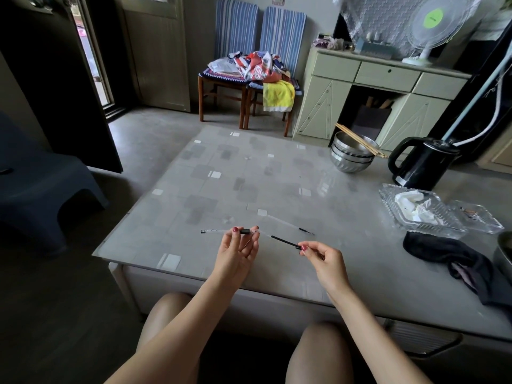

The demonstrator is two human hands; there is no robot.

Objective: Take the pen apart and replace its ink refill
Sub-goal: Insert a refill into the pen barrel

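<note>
Left hand: I see my left hand [240, 246] palm-up, fingertips pinched on the clear plastic pen barrel with its black grip band [230, 231].
Barrel axis: it lies nearly level, its capped end pointing left and its open end toward my right hand.
Right hand: my right hand [322, 259] is closed in a pinch on the near end of a thin refill tube with a dark ink column [285, 243].
Refill axis: it slants up-left, its far end at the barrel's mouth.
Spare: a second clear refill [288, 224] lies on the glass-topped table [249, 173], just beyond, nearer my right hand.
Judgement: the two axes look slightly out of line.
</note>
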